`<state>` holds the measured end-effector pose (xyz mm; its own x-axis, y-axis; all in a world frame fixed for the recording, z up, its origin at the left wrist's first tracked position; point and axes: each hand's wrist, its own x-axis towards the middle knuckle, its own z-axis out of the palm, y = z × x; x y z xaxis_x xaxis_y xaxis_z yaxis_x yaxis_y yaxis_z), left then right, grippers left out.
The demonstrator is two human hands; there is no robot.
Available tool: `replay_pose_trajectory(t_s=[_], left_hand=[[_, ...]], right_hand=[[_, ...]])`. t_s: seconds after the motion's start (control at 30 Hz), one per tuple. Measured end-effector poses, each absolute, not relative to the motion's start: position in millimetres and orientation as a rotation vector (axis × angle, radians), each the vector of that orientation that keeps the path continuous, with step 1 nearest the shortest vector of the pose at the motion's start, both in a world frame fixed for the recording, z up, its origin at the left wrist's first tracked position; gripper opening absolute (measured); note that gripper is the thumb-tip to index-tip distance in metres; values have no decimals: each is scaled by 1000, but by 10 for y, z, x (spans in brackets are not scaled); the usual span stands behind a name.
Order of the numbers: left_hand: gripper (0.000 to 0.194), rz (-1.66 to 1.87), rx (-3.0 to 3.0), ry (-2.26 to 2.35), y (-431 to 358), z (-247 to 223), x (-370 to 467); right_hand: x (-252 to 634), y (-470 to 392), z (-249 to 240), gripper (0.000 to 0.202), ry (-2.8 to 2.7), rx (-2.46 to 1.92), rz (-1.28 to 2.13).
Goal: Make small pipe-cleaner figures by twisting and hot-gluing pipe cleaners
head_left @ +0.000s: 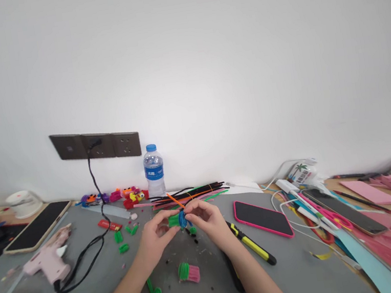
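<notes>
1. Left hand (pixel 154 239), mine: thumb and fingers pinched on the green end of a fuzzy green-and-blue piece (pixel 174 220).
2. Green-and-blue piece, between my hands: by its look, light, soft and springy, probably over thin wire; unlikely to slip, readier to bend or unwind than to break. Its wound blue band seems the firmest hold; hard pressure would probably flatten the pile.
3. Right hand (pixel 206 221): thumb and fingertips pinching the blue end. An orange stem (pixel 175 200) rises beside these fingertips; whether it is joined to the piece, I cannot tell.
4. Well left of my left hand: a pink glue gun (pixel 50 262), its black cord (pixel 96 237) looping between it and the hand, a likely snag. Nearer that hand lie green tufts (pixel 123 248).
5. Beyond both hands: a water bottle (pixel 154 175), then black stems (pixel 195 192).
6. Nearer me than the fingers, between my forearms: a green-and-pink piece (pixel 189 272).
7. Just right of my right hand: a yellow-and-black cutter (pixel 255 246), crowding that wrist; farther right, a pink-edged phone (pixel 262 218).
</notes>
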<state>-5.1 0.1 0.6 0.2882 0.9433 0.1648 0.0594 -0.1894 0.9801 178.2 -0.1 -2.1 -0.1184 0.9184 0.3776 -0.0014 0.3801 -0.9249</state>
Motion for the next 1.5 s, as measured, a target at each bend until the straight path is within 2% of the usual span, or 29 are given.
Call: replay_pose_trajectory(t_s=[0.3,0.43,0.6,0.77,0.9,1.03,1.17,1.5], left_hand=[[30,1057,1593,979,9,-62,-60],[30,1050,1552,991,6,-27,-49],[34,1075,1425,1057,5,14,-45],[43,1061,1337,1097,-4,22,-47],[41,1045,1272,1085,-19,44,-35],[36,1044,1261,1037,-21,58,-30],[34,1020,1307,995,-17,36,-30],[41,992,1329,920,-30,-3,-16]], right_hand=[[1737,-50,59,16,-1574,-992,806],[1757,-11,15,20,-1447,-992,857],[1883,57,-70,22,-1324,-1106,741],[1922,18,-75,24,-1511,-1308,606],[1890,18,-101,31,-1653,-1384,550],[1857,45,-141,11,-1612,-1323,517],[1799,0,-51,16,-1651,-1143,552],[1750,-84,109,11,-1664,-916,694]])
